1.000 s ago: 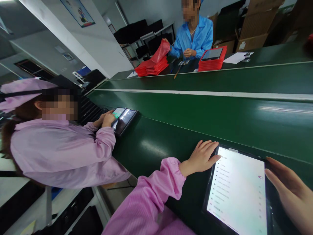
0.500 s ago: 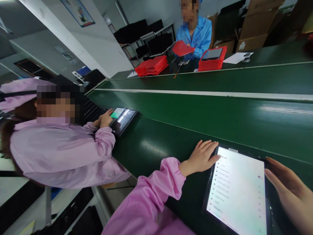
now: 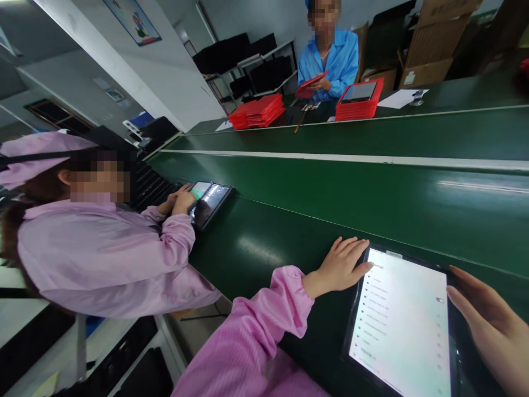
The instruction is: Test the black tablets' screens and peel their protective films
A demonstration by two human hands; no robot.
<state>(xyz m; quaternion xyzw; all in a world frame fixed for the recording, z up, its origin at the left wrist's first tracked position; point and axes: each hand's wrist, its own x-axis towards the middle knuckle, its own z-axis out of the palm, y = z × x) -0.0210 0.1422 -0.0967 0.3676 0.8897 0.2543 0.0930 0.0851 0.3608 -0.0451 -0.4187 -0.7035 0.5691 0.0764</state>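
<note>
Left fingers (image 3: pixel 346 251) and right fingers (image 3: pixel 468 310) apparently touch the tablet (image 3: pixel 400 325).

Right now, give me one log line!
left hand: tablet, upper-left corner; right hand: tablet, right edge; tablet: lit, on green surface

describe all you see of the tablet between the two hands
The tablet lies face up on the green table, its lower right corner out of frame. A dark, glossy border with a pale label surrounds a lit screen showing a list and a toggle. The left hand touches its upper left corner; the right hand, seemingly its right edge.
</note>
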